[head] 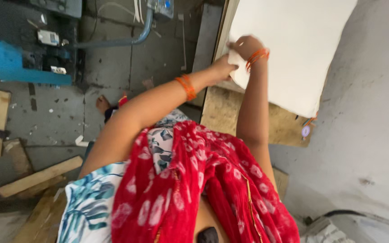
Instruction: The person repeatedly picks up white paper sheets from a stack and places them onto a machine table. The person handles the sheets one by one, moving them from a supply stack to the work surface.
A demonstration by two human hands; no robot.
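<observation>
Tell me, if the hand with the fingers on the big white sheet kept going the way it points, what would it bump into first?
The right hand already rests on the white sheet. Going on, it would probably just slide further across that sheet; nothing else seems to lie ahead, though depth is unclear.

View: a single head-worn camera, looking steeply down over the wearer's own body.
Facing: toward the wooden board [221, 112] and the white sheet [293, 49] at the top right.
Nearness: close, with red scarf [194, 189] filling the lower middle.
Surroundings: grey floor [113, 67] at left.
Shared: nothing, one view only.
</observation>
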